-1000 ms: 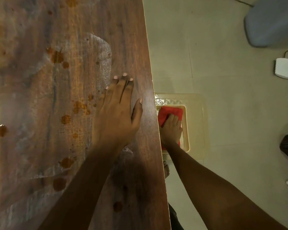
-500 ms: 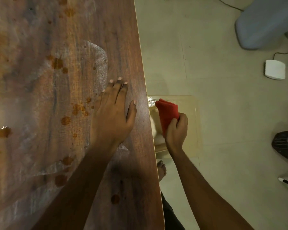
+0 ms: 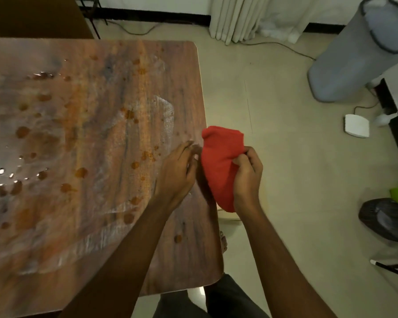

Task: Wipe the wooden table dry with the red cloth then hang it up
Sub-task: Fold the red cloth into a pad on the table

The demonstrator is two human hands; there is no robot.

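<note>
The red cloth (image 3: 221, 166) hangs bunched in the air over the wooden table's right edge, with my right hand (image 3: 247, 177) shut on its right side. My left hand (image 3: 177, 171) is raised just left of the cloth, fingers curled at its left edge; whether it grips the cloth I cannot tell. The wooden table (image 3: 78, 145) carries many water drops and wet smears, mostly on its left and middle.
A grey bin (image 3: 354, 56) stands on the floor at the far right. A white box with a cable (image 3: 356, 125) lies near it. A black fan (image 3: 386, 219) sits at the right edge. A pale tray (image 3: 225, 214) shows below the cloth. White curtains (image 3: 237, 17) hang behind.
My right hand lifted the red cloth from the tray on the floor up to table height. My left hand left the tabletop and moved to the cloth. The camera view tilted up and widened.
</note>
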